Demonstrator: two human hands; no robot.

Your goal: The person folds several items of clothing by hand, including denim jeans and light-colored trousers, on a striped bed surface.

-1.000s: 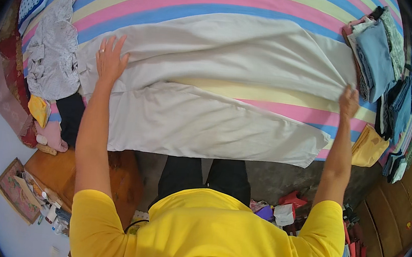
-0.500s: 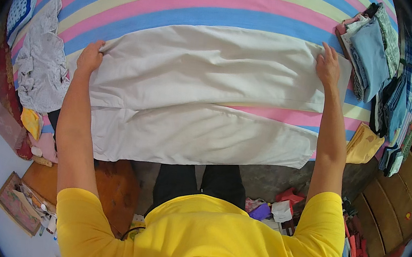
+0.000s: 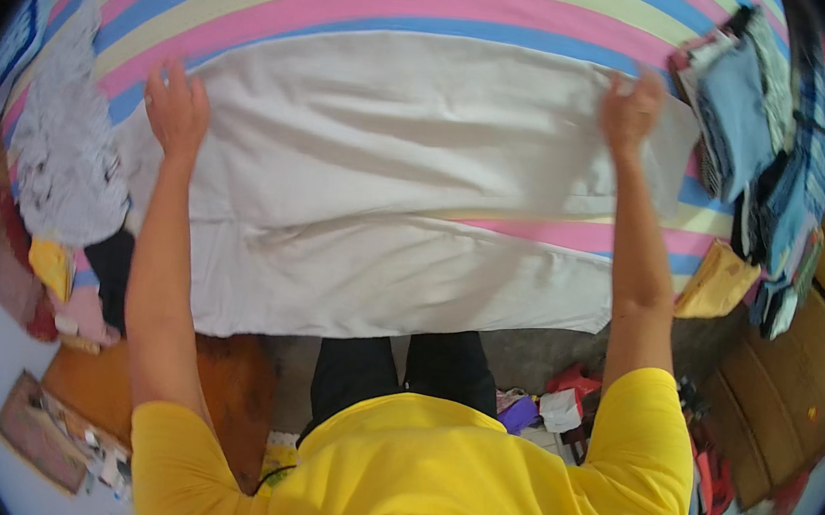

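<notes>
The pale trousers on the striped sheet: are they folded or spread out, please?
Spread out: the pale trousers lie with their two legs apart, the striped sheet showing between them.

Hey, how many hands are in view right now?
2: the left hand at the far left corner of the white trousers, the right hand at their far edge, toward the right. No others show.

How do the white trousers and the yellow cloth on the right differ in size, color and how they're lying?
The white trousers are spread out flat, while the yellow cloth is folded into a compact bundle. The trousers cover far more area than the cloth. The trousers are off-white; the cloth is yellow. Both lie on the striped bedspread.
</notes>
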